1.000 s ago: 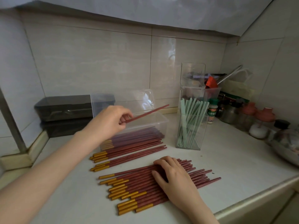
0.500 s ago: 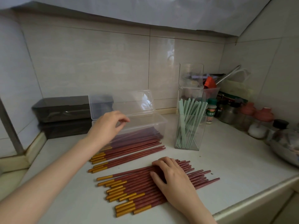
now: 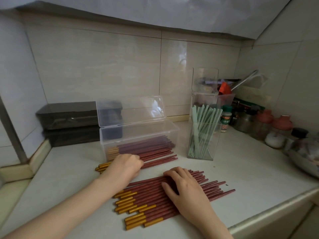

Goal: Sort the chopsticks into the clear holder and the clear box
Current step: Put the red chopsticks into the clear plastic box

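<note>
At the far left of the counter (image 3: pixel 250 169), two dark boxes (image 3: pixel 69 118) sit stacked against the wall. Just right of them stands the clear box (image 3: pixel 155 131), lid up, with red chopsticks (image 3: pixel 146 145) lying inside. A short row (image 3: pixel 160 161) of the same sticks lies on the counter in front of it. The left hand (image 3: pixel 124 168) rests on this row with fingers (image 3: pixel 138 163) bent, tips on the sticks; whether they pinch one I cannot tell. Nearer, the right hand (image 3: pixel 186 188) lies on a big pile (image 3: pixel 146 204) of red sticks, fingers relaxed, holding nothing. Further right stands the clear holder (image 3: pixel 208 152) with green chopsticks (image 3: pixel 200 135) leaning in it, then jars (image 3: pixel 279 125) by the wall.
</note>
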A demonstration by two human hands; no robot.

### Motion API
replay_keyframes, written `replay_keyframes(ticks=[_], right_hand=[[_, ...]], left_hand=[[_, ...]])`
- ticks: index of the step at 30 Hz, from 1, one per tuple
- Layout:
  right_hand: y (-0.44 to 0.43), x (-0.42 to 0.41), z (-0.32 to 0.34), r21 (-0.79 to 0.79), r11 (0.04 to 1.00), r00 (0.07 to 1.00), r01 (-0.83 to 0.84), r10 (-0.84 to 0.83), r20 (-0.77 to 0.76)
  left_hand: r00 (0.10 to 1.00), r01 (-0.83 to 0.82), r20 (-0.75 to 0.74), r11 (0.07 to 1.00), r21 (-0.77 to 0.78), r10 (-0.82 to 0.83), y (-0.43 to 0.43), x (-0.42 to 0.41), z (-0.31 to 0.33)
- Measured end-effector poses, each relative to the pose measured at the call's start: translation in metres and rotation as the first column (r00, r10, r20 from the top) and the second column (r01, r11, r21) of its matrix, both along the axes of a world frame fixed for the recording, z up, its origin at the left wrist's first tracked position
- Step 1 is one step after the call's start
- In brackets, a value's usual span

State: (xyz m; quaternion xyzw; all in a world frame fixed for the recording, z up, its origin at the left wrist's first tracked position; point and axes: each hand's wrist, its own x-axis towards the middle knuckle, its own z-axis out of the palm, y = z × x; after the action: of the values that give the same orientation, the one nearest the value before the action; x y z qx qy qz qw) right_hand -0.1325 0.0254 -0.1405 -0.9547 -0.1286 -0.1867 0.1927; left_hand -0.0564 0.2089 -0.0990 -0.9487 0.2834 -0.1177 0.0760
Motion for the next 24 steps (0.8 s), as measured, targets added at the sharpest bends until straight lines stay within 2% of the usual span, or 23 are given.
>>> replay_keyframes(ticks=[3,8,11,16,20,24], right_hand=[[-0.001,-0.001,0.001,0.002,1.0,1.0,-0.001,0.001,-0.006],[0.0,-0.001,0.001,-0.003,1.0,1.0,-0.012,0.012,-0.002],[-0.001,-0.001,0.0,0.009,1.0,1.0,-0.012,0.012,-0.005],[0.0,-0.001,0.0,-0.002,1.0,1.0,-0.017,0.017,0.002],[-0.001,-0.002,0.002,0.009,1.0,1.0,-0.028,0.028,0.006],[-0.001,0.001,-0.001,0.017,1.0,1.0,-0.026,0.026,0.01]], left_hand=[[1.0,0.002,-0.003,1.0,-0.003,-0.002,0.002,0.0,0.001],[0.997,0.048,0.065,0.938,-0.343,-0.027,0.013,-0.003,0.027],[0.987,0.054,0.16,0.903,-0.426,0.017,0.018,0.01,0.058],[0.994,-0.048,0.066,0.914,-0.402,0.082,0.019,0.054,0.086],[0.995,-0.101,-0.058,0.94,-0.326,0.086,0.013,0.078,0.073],[0.988,-0.111,-0.143,0.924,-0.365,0.062,0.013,0.091,0.057]])
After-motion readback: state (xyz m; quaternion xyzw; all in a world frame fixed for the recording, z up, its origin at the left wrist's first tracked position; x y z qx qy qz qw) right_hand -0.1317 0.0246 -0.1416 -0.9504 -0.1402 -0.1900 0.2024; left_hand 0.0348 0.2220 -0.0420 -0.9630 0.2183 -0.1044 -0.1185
